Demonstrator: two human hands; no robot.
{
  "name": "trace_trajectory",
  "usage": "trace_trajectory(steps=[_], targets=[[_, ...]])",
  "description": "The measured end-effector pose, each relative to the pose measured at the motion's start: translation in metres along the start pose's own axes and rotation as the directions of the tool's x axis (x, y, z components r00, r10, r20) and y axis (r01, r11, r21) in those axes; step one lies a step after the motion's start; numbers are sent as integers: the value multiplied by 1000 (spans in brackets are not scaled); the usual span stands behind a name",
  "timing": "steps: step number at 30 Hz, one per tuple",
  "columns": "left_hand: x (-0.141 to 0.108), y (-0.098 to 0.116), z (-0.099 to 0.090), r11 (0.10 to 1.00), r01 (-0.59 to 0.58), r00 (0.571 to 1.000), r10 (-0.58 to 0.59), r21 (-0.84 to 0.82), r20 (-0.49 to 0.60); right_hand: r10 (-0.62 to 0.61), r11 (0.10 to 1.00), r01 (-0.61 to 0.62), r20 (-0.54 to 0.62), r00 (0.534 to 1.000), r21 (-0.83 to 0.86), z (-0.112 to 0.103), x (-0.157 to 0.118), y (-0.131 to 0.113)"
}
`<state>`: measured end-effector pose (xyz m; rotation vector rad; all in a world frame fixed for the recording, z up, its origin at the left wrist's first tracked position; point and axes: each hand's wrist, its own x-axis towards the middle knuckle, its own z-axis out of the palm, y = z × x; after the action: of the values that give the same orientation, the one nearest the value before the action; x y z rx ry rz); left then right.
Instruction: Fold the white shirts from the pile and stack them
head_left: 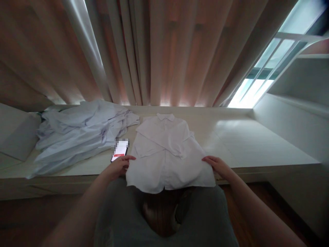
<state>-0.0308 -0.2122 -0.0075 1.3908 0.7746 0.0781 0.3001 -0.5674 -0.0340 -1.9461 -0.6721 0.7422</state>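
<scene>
A white collared shirt [166, 168] lies front side up on the pale ledge, its collar toward the curtain and both sleeves folded across its front. Its lower hem hangs past the ledge's near edge, over my knees. My left hand [122, 164] pinches the shirt's left side edge, close to the hem. On the opposite side edge, my right hand [214, 162] grips the fabric between thumb and fingers. A phone [120, 149] with a lit screen rests just beyond my left hand.
Crumpled white shirts [82, 128] are heaped on the ledge [239, 137] at the left, beside a pale box-like object [16, 132]. A long curtain [174, 55] hangs behind the ledge. At the right are a window [264, 72] and a white side wall [290, 120].
</scene>
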Motion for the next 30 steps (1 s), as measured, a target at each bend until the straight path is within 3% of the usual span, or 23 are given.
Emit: trace_trajectory(steps=[3, 5, 9, 13, 17, 20, 22, 26, 30], targets=[[2, 3, 0, 996, -55, 998, 56, -70, 16, -11, 978, -9, 92, 996, 209, 0, -1, -7], [8, 3, 0, 995, -98, 994, 97, -11, -47, -39, 982, 16, 121, 992, 186, -1, 4, -8], [29, -1, -2, 956, -199, 957, 237, 215, -170, -75, 989, 83, 70, 995, -120, -4, 25, -2], [47, 0, -12, 832, -209, 892, 377, 513, -248, -119, 898, 103, -12, 993, -429, -6, 44, 5], [58, 9, -23, 733, -167, 876, 418, 660, -242, -258, 826, 219, -3, 966, -520, -11, 60, 3], [67, 22, -28, 696, -175, 831, 483, 696, -274, -370, 824, 362, 69, 926, -437, -17, 73, -5], [76, 32, -30, 726, -187, 824, 482, 662, -296, -402, 848, 393, 52, 914, -356, -21, 84, -12], [103, 53, -35, 880, -181, 870, 351, 438, -347, -283, 954, 277, -31, 959, -115, -23, 113, -29], [146, 66, -39, 943, -148, 825, 284, 299, -488, -157, 978, 173, -138, 978, 115, -18, 152, -46]])
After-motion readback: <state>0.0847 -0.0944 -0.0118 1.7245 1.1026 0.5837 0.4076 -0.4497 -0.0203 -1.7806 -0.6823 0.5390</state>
